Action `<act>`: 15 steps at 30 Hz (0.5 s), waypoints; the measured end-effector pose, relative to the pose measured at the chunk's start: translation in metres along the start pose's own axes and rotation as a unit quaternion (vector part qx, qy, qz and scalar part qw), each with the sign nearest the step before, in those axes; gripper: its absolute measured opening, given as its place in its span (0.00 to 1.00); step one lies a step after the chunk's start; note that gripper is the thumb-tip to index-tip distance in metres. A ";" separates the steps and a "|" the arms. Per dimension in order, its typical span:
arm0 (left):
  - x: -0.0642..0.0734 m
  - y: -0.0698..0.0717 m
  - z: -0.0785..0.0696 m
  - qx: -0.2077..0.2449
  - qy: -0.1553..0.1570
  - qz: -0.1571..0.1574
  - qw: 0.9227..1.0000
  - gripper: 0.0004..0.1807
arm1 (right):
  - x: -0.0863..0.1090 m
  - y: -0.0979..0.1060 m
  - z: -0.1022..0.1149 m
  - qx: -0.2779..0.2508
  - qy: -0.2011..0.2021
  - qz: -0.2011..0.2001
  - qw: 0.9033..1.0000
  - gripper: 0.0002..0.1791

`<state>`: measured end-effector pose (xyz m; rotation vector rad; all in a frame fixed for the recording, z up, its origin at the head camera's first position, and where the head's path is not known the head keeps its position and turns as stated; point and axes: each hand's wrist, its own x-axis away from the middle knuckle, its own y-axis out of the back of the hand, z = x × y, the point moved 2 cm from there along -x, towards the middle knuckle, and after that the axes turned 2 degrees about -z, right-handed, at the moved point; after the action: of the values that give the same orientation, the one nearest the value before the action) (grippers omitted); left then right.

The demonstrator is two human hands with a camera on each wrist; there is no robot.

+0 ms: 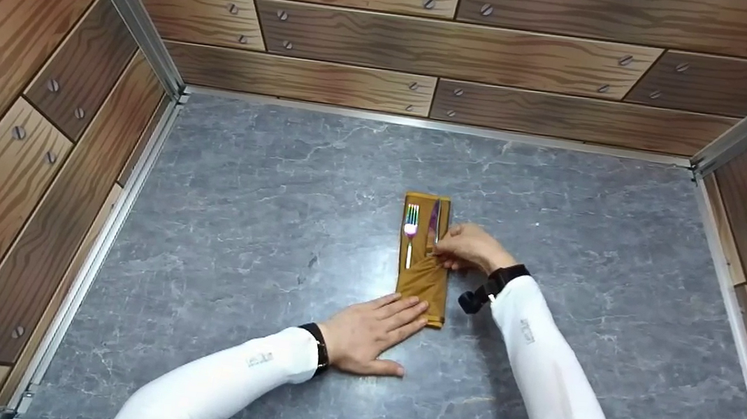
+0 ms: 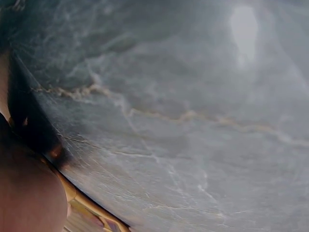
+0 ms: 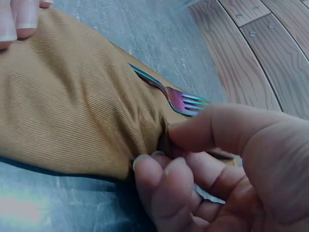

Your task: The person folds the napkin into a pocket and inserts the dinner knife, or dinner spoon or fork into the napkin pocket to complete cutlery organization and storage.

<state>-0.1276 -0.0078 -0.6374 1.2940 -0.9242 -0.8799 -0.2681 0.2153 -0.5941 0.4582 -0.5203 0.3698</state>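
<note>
A mustard-brown cloth napkin (image 1: pixel 422 287), folded into a narrow strip, lies lengthwise on the grey surface. On its far half rest a rainbow-coloured fork (image 1: pixel 411 231) and, to the right, a table knife (image 1: pixel 434 220); their lower ends go under a slanting fold. My left hand (image 1: pixel 370 329) lies flat with its fingers on the near end of the cloth. At the right edge, beside the knife, my right hand (image 1: pixel 471 247) pinches the fold. The right wrist view shows thumb and fingers gathering the cloth into creases, the fork (image 3: pixel 178 100) just beyond.
The grey marbled surface (image 1: pixel 261 211) spreads around the napkin. Wood-patterned panels (image 1: pixel 358 39) wall it in at the back and both sides, with metal strips along the edges. A black wrist strap with a small device (image 1: pixel 473 300) sits on the right wrist.
</note>
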 end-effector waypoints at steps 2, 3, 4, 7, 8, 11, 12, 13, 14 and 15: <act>-0.001 0.000 0.000 -0.004 0.000 0.000 1.000 0.50 | 0.001 -0.001 0.000 0.019 0.006 -0.014 1.000 0.06; -0.001 -0.001 0.000 -0.005 0.001 0.001 1.000 0.50 | 0.002 -0.001 -0.001 0.027 0.011 -0.024 0.999 0.06; -0.001 -0.001 0.000 -0.004 0.001 0.002 1.000 0.50 | 0.003 -0.002 -0.001 0.034 0.017 -0.034 0.999 0.07; -0.001 0.000 0.000 0.003 0.002 0.009 1.000 0.50 | 0.003 -0.005 -0.003 0.046 0.047 -0.067 0.996 0.07; -0.001 0.000 0.000 0.006 0.003 0.012 1.000 0.50 | 0.004 -0.007 -0.004 0.050 0.060 -0.077 0.994 0.08; -0.001 -0.001 0.000 0.009 0.003 0.013 1.000 0.50 | 0.004 -0.013 -0.007 0.071 0.095 -0.101 0.988 0.11; -0.001 -0.001 0.000 0.010 0.003 0.011 1.000 0.50 | 0.005 -0.015 -0.007 0.085 0.102 -0.108 0.985 0.12; -0.001 -0.002 0.000 0.009 0.003 0.009 1.000 0.50 | 0.006 -0.017 -0.008 0.102 0.107 -0.114 0.982 0.12; -0.001 -0.002 0.000 0.007 0.003 0.007 1.000 0.50 | 0.006 -0.018 -0.008 0.121 0.109 -0.120 0.979 0.12; -0.001 -0.002 0.000 0.007 0.003 0.005 1.000 0.50 | 0.007 -0.020 -0.007 0.139 0.112 -0.124 0.976 0.11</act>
<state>-0.1280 -0.0073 -0.6392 1.3012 -0.9323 -0.8621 -0.2509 0.2038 -0.6023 0.7352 -0.1880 0.2496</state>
